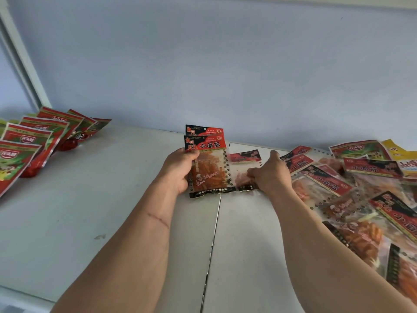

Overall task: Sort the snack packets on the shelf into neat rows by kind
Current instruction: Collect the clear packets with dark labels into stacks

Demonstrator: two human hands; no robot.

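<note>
The white shelf (pixel 112 199) fills the lower frame, with a seam running down its centre. At the right of the frame sprawls a loose, overlapping heap of clear packets (pixel 352 199) with red-and-black headers, a yellow packet (pixel 404 161) poking out at its upper edge. At the left of the frame stands a leaning row of red-and-green packets (pixel 33 141), already grouped. In the centre, the left hand (pixel 180 170) grips a small stack of clear packets (pixel 207 163), thumb on the front. The right hand (pixel 268 175) presses down on one more such packet (pixel 244 168) lying just right of the stack; its fingers look curled onto it, though whether they pinch it I cannot tell. To do this well, lift that packet by its edge, square it against the stack with headers aligned, and keep the yellow kind apart.
</note>
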